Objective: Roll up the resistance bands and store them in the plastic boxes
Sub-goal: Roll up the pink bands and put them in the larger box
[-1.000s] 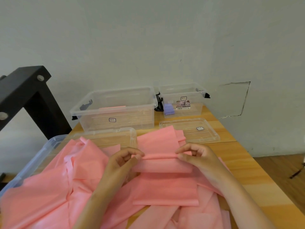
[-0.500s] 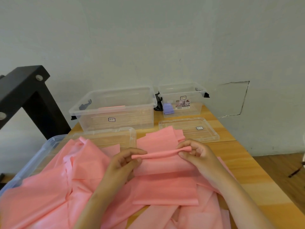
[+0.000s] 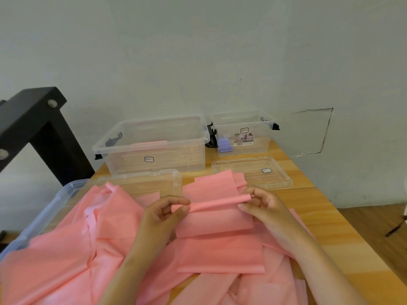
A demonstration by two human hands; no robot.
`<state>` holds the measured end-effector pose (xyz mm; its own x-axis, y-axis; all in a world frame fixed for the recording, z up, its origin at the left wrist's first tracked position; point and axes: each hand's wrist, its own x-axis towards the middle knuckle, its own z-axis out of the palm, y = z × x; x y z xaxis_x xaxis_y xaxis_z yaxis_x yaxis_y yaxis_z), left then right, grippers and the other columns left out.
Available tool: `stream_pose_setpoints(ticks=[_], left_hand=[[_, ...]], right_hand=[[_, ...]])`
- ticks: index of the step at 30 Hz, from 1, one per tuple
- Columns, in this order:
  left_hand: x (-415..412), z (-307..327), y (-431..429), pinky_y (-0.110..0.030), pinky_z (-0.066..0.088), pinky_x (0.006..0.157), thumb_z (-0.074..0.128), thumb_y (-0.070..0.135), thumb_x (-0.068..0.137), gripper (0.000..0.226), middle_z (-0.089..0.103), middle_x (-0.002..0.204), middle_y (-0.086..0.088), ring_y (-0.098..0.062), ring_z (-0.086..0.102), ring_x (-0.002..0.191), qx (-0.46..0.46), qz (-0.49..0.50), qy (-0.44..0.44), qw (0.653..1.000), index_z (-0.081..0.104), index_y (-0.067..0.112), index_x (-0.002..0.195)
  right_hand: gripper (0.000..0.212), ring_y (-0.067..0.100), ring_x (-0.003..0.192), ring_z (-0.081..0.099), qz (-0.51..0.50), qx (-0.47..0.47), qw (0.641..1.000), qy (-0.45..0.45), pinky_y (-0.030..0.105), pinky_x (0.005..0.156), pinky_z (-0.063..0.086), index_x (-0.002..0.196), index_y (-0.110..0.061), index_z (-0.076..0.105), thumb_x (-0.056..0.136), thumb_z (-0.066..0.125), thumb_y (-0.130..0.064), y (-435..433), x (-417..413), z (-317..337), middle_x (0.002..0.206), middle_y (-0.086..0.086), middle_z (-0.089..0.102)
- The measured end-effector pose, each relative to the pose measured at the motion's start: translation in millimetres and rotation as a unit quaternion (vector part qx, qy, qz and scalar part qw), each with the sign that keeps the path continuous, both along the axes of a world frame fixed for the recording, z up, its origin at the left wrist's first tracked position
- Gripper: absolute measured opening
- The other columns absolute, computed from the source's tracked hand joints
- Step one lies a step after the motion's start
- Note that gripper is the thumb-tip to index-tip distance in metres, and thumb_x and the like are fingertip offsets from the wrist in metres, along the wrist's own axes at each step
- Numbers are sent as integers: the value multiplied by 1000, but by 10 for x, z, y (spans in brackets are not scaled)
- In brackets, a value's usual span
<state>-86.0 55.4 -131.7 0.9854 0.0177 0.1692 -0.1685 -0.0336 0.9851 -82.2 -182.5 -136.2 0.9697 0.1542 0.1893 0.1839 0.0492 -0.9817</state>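
The pink band [image 3: 214,221] lies near the table's [image 3: 330,227] middle atop a heap of loose bands [image 3: 66,249], its far end wound into a thin roll [image 3: 218,203] that the left hand [image 3: 163,214] and right hand [image 3: 264,203] pinch at either end, fingers curled round it. Rolling well, I judge, means turning both ends evenly and tight so the edges stay flush. By the far edge stand two boxes, a large box [image 3: 152,150] and a small box [image 3: 244,130], with two lids before them, a left lid [image 3: 141,183] and a right lid [image 3: 253,170]; the heaped bands overlap beyond counting

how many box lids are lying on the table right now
2. One lid lies in front of the large clear box, partly under the pink bands; the other lid lies in front of the small box. More could be hidden beneath the bands.
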Motion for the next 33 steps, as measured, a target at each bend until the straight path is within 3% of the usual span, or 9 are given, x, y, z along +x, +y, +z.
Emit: stream_pose_setpoints(ticks=[5,9,11,14,18,23,29,32,33], left_hand=[[-21,13,-9,-14,21,34,60,-2,88,8,46,42,6,-5,26,30,7,-3,-6,1000,66,2,91],[-36,16,-31,-14,18,36,59,-3,89,9,44,42,7,-3,24,33,3,-10,-3,1000,66,1,91],[-32,13,-34,-14,18,36,59,-2,89,9,43,43,8,-3,25,34,4,-9,-3,1000,66,2,91],[-28,13,-33,-14,19,36,58,-1,89,9,43,44,9,-2,26,34,4,-8,-4,1000,67,4,91],[-6,-4,-24,-14,20,36,58,0,90,10,41,44,11,-4,25,34,-1,-5,5,1000,66,7,90],[-27,22,-43,-13,25,36,58,-4,88,19,51,55,4,-3,35,35,-45,-21,17,999,64,10,99],[-27,3,-22,-19,25,40,62,0,86,9,51,58,5,-6,35,45,-10,-29,22,999,65,8,89],[-31,9,-20,-19,22,38,58,3,90,7,43,51,7,-6,30,42,11,-44,1,999,61,7,85],[-35,14,-30,-18,22,37,58,4,91,6,42,50,7,-5,30,41,17,-46,-7,999,60,6,85]], right_hand=[[42,9,93,64,6,0,1000,-5,15,80,46,117,-23,62,80,68,-4,-5,-28,22,101,9,73],[25,2,85,61,-5,-11,999,-30,10,72,43,88,-26,75,77,66,-5,26,-42,50,90,-11,71],[22,7,84,57,-14,-12,999,-39,12,70,41,81,-29,75,70,64,-14,41,-43,52,87,-5,66],[22,10,84,55,-17,-16,999,-42,17,71,40,81,-27,76,69,63,-14,37,-36,39,88,3,62],[19,2,71,59,12,6,999,-32,10,62,42,82,-16,73,66,64,-8,23,-32,31,75,-9,67],[15,5,71,53,-23,-29,998,-48,13,64,41,77,-21,73,65,77,-30,30,0,1,75,-13,65],[18,4,79,64,-38,-40,998,-36,13,69,46,88,-16,72,78,75,-2,11,37,-52,84,-9,71],[4,8,75,61,-49,-60,996,-44,17,67,44,83,-16,73,80,75,-18,20,31,-31,80,-3,68],[12,10,72,57,-56,-69,995,-52,21,65,41,82,-18,73,79,75,-29,21,35,-38,78,1,65]])
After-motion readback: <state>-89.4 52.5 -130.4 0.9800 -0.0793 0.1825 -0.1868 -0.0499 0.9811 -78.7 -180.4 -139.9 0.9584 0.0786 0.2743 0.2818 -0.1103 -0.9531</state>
